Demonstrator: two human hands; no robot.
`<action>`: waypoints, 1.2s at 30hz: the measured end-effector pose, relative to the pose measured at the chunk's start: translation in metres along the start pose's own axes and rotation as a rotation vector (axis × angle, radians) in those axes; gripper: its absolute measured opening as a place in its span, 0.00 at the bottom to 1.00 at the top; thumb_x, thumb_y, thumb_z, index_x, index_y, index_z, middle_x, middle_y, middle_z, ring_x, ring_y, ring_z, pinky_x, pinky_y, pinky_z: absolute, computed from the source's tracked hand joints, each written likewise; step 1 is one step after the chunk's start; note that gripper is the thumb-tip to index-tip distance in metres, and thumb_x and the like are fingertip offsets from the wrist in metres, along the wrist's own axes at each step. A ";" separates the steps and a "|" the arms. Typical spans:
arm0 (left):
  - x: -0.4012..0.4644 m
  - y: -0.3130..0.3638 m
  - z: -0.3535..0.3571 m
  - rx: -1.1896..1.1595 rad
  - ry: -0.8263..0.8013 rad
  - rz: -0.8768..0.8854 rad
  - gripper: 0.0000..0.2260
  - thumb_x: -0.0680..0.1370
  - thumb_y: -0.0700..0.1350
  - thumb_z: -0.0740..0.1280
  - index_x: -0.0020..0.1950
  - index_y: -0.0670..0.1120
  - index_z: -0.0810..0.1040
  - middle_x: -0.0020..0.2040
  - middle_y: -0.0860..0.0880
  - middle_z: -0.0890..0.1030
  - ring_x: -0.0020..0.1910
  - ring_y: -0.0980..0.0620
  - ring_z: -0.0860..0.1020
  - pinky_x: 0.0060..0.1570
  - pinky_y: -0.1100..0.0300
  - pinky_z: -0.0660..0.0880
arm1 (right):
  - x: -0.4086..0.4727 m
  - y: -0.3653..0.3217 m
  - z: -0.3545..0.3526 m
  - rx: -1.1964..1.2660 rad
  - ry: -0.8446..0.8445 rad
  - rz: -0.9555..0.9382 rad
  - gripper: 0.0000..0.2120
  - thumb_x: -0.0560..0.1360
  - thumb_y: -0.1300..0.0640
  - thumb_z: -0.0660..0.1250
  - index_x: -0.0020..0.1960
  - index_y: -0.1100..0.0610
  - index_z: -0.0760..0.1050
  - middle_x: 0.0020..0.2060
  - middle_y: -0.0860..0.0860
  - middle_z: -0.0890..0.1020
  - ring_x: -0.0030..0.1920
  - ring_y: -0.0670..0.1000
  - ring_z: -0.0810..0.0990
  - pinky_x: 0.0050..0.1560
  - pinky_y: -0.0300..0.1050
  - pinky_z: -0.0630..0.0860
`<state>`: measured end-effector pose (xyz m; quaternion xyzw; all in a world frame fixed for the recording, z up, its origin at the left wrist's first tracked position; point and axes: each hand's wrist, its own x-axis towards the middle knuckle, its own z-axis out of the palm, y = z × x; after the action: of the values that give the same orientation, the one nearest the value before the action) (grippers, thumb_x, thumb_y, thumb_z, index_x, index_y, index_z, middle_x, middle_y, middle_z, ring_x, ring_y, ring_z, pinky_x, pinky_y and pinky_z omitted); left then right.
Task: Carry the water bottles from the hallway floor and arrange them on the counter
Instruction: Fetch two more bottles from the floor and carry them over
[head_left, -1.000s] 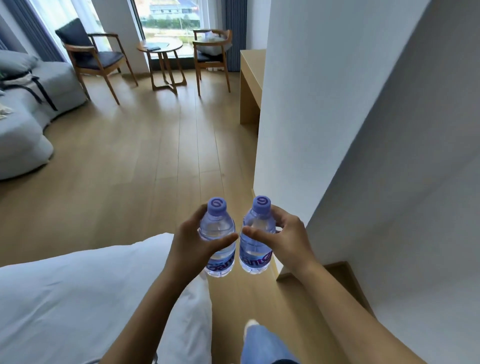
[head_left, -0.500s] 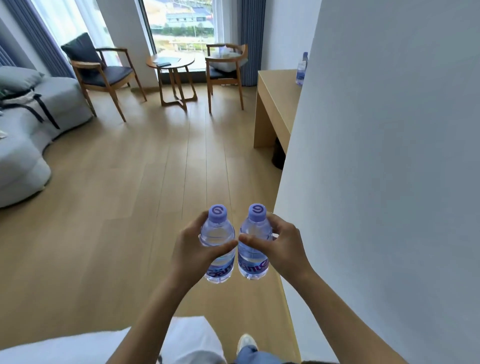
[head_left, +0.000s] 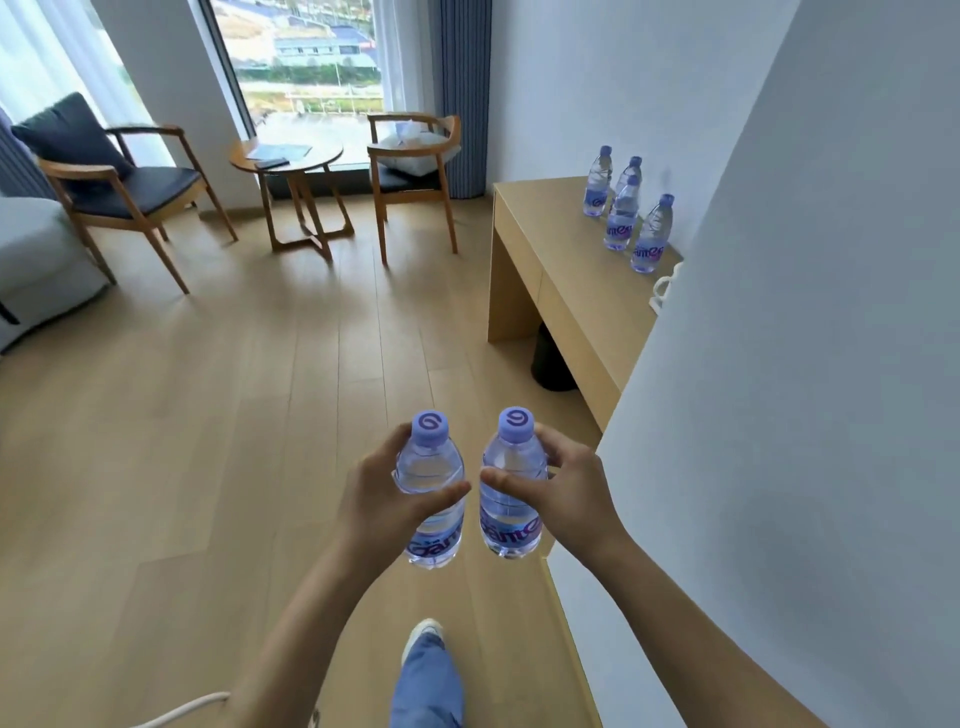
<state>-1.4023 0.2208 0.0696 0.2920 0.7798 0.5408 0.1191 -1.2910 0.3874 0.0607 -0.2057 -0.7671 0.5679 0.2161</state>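
Note:
My left hand (head_left: 382, 493) grips a clear water bottle (head_left: 431, 467) with a purple cap, upright, held above the wooden floor. Beside it my right hand (head_left: 569, 486) grips a second matching bottle (head_left: 511, 467), also upright. The two bottles are close together and apart by a small gap. Ahead on the right stands a light wooden counter (head_left: 550, 228) against the wall. Several more bottles (head_left: 623, 215) stand in a loose row on its top near the wall. A white wall corner hides the counter's near end.
A white wall (head_left: 805, 415) runs close along my right. A dark bin (head_left: 553, 358) sits under the counter. Two wooden chairs (head_left: 122, 187) (head_left: 413, 171) and a round table (head_left: 288, 156) stand by the window. A grey sofa (head_left: 36, 260) is at left. A white cable (head_left: 182, 709) lies near my foot.
I have walked forward past the wall corner with both bottles. The white bed has dropped out of view, and the counter with its bottles has come into sight.

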 end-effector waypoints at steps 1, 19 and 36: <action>0.022 -0.003 -0.004 0.001 -0.012 0.010 0.22 0.65 0.47 0.81 0.53 0.59 0.77 0.45 0.58 0.84 0.44 0.59 0.83 0.42 0.67 0.78 | 0.019 -0.001 0.004 -0.006 0.014 0.002 0.20 0.66 0.45 0.79 0.55 0.49 0.81 0.43 0.41 0.85 0.46 0.45 0.84 0.45 0.38 0.81; 0.402 -0.053 -0.024 0.028 -0.197 0.119 0.20 0.64 0.46 0.81 0.50 0.59 0.77 0.43 0.57 0.83 0.42 0.56 0.81 0.40 0.65 0.78 | 0.358 0.022 0.037 0.008 0.203 0.083 0.14 0.66 0.51 0.81 0.48 0.51 0.82 0.39 0.46 0.86 0.40 0.45 0.84 0.40 0.32 0.76; 0.733 -0.057 0.061 0.015 -0.270 0.195 0.22 0.64 0.44 0.81 0.52 0.57 0.76 0.43 0.61 0.82 0.41 0.62 0.80 0.38 0.73 0.73 | 0.669 0.057 -0.033 -0.097 0.312 0.071 0.21 0.63 0.48 0.81 0.53 0.51 0.82 0.43 0.43 0.86 0.44 0.41 0.82 0.44 0.29 0.75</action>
<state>-1.9776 0.6823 0.0892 0.4372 0.7287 0.4997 0.1678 -1.8182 0.8044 0.0802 -0.3285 -0.7430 0.4986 0.3024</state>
